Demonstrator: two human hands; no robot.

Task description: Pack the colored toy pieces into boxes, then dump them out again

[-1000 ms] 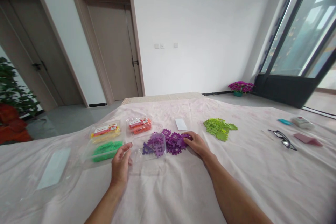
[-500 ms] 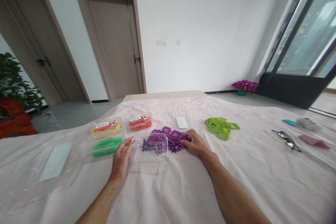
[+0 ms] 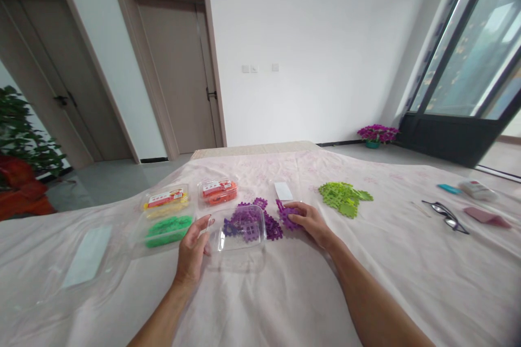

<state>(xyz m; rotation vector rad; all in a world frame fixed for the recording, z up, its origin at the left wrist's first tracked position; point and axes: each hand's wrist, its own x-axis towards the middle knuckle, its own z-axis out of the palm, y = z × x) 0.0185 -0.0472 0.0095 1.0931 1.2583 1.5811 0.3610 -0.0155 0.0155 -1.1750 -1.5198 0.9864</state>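
Note:
My left hand (image 3: 194, 246) grips the left side of a clear plastic box (image 3: 236, 249), tilted up off the cloth. Through its clear wall and behind it show purple snowflake-like interlocking pieces (image 3: 273, 226), heaped on the table. My right hand (image 3: 307, 221) is closed on a few purple interlocking pieces (image 3: 287, 216), to the right of the heap. Behind them lies a white card (image 3: 283, 191). Left of the box, green pieces (image 3: 169, 230) fill a clear box, and behind that are boxes of yellow pieces (image 3: 163, 209) and red pieces (image 3: 222, 195) with labels.
Lime-green pieces (image 3: 345, 199) lie in a pile to the right. Eyeglasses (image 3: 445, 216), a pink case (image 3: 486, 217) and a tissue pack (image 3: 477, 191) are farther right. A large clear container (image 3: 57, 276) lies at the left on the pale tablecloth (image 3: 260, 309).
My right hand has lifted a few purple pieces away from the heap, leaving a gap. The clear box is tilted more in my left hand.

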